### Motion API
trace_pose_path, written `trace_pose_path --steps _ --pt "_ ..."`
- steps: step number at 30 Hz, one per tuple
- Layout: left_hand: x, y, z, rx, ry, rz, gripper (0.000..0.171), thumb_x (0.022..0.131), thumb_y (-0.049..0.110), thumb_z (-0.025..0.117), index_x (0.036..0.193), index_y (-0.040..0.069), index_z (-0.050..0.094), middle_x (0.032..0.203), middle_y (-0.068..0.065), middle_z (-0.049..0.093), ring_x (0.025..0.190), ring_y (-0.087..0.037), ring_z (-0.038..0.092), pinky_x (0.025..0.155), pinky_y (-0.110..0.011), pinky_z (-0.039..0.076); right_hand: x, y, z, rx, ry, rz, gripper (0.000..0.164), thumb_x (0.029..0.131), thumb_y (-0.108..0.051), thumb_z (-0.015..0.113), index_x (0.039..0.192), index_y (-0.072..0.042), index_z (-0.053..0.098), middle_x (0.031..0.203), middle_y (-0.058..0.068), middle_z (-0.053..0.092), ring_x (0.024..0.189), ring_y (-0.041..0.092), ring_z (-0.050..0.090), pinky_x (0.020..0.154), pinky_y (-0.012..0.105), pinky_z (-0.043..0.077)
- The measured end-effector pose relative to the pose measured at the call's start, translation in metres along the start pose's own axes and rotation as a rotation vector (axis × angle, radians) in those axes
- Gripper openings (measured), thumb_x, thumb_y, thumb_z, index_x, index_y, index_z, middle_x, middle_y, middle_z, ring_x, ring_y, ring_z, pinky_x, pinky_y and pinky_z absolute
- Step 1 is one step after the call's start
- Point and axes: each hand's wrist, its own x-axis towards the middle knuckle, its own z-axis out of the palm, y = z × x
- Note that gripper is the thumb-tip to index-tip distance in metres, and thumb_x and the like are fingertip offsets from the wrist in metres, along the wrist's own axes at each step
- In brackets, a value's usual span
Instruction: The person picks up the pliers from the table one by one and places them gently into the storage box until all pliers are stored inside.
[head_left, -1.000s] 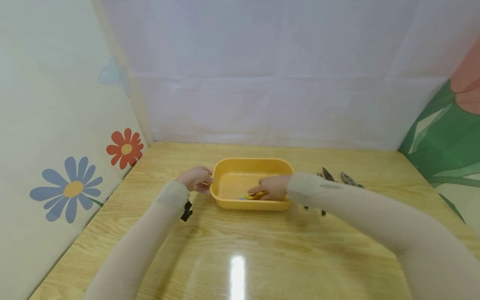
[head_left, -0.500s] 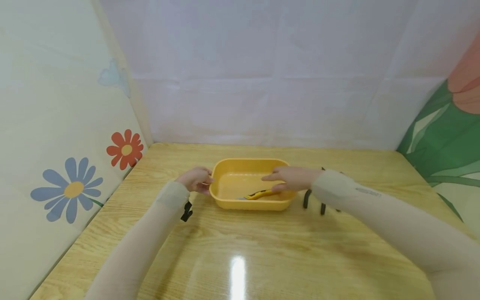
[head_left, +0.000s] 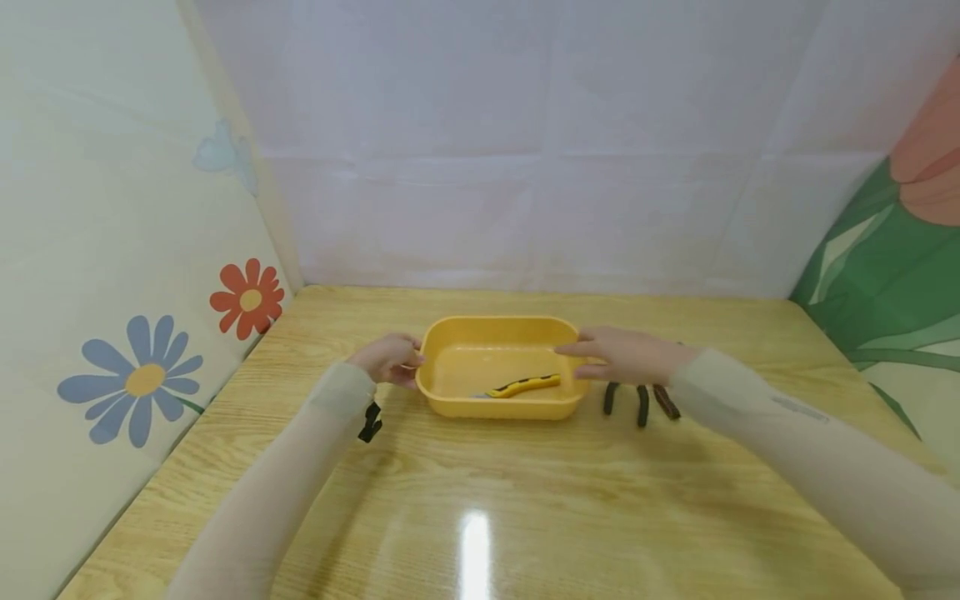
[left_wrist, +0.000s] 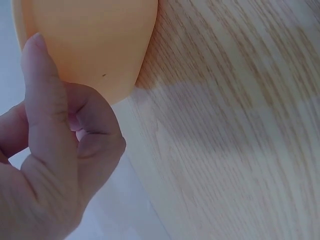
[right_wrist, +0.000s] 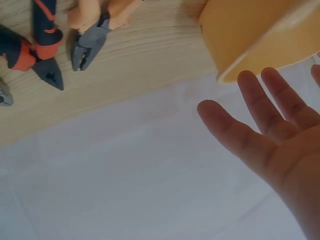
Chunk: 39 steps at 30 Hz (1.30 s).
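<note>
A yellow plastic bin [head_left: 480,408] stands on the wooden table. At its left end my left hand [head_left: 388,358] holds the rim, and in the left wrist view the thumb [left_wrist: 42,90] lies along the bin wall with the other fingers curled. A slim tool with a yellow-and-black handle [head_left: 528,384] and bluish-grey end lies inside, near the front wall. Over the bin's right end is my right hand [head_left: 622,352], palm down and holding nothing. The right wrist view shows its fingers [right_wrist: 235,132] spread and fairly straight beside the rim.
Right of the bin lie several hand tools, partly under my right forearm; their dark handles [head_left: 642,406] point toward me. The right wrist view shows pliers [right_wrist: 92,40] and a black-and-orange pair of pliers [right_wrist: 47,70]. A white backdrop [head_left: 480,208] closes off the back.
My right hand has let go of the yellow-handled tool in the bin, then risen and moved right to the bin's right rim. The left hand has stayed at the left end.
</note>
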Motion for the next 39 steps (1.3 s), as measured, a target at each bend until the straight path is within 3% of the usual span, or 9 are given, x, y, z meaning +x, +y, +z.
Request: trace_pose_path --steps 5,10,17,23,32,39 --pt "0.000 0.000 0.000 -0.009 -0.001 -0.001 0.033 0.099 -0.004 0.044 0.132 -0.009 0.040 0.096 -0.015 0.049 0.069 -0.016 0.052 0.053 -0.021 0.053 -0.010 0.006 0.003 -0.018 0.038 0.000 0.055 0.101 -0.042 0.050 0.144 -0.009 0.046 0.119 0.015 0.054 0.102 0.027 0.057 0.085 0.050 0.049" --pt "-0.001 -0.001 0.001 -0.018 -0.013 -0.001 0.034 0.100 -0.003 0.043 0.133 -0.009 0.040 0.098 -0.014 0.050 0.069 -0.015 0.052 0.054 -0.020 0.053 -0.019 0.009 0.005 -0.046 0.068 0.015 0.051 0.100 -0.034 0.055 0.143 -0.007 0.048 0.119 0.015 0.056 0.095 0.022 0.056 0.078 0.045 0.050" --pt "-0.001 0.001 0.001 -0.036 -0.004 -0.010 0.034 0.100 -0.003 0.044 0.133 -0.007 0.039 0.100 -0.015 0.049 0.069 -0.016 0.053 0.054 -0.021 0.054 -0.032 0.014 0.007 -0.058 0.120 0.009 0.055 0.099 -0.037 0.055 0.142 -0.004 0.048 0.118 0.015 0.056 0.096 0.026 0.057 0.078 0.046 0.052" --pt "0.001 -0.001 0.000 -0.064 -0.017 -0.023 0.036 0.100 -0.003 0.044 0.136 -0.006 0.039 0.099 -0.014 0.049 0.072 -0.017 0.053 0.056 -0.021 0.054 -0.043 0.022 0.011 -0.087 0.164 0.002 0.051 0.098 -0.032 0.058 0.140 -0.003 0.050 0.112 0.012 0.058 0.090 0.020 0.054 0.077 0.043 0.051" --pt "0.004 -0.004 -0.003 -0.090 -0.024 -0.041 0.040 0.101 -0.002 0.044 0.140 -0.005 0.037 0.101 -0.014 0.048 0.074 -0.017 0.054 0.057 -0.021 0.054 -0.058 0.036 0.015 -0.060 0.201 0.033 0.050 0.097 -0.026 0.060 0.139 0.000 0.050 0.112 0.013 0.056 0.089 0.021 0.053 0.072 0.039 0.048" --pt "0.002 -0.002 -0.002 -0.104 -0.027 -0.054 0.039 0.101 -0.002 0.044 0.139 -0.004 0.036 0.099 -0.014 0.048 0.069 -0.016 0.054 0.056 -0.021 0.055 -0.071 0.045 0.019 -0.124 0.230 0.078 0.053 0.094 -0.025 0.065 0.138 0.000 0.051 0.112 0.015 0.057 0.091 0.024 0.055 0.072 0.041 0.050"
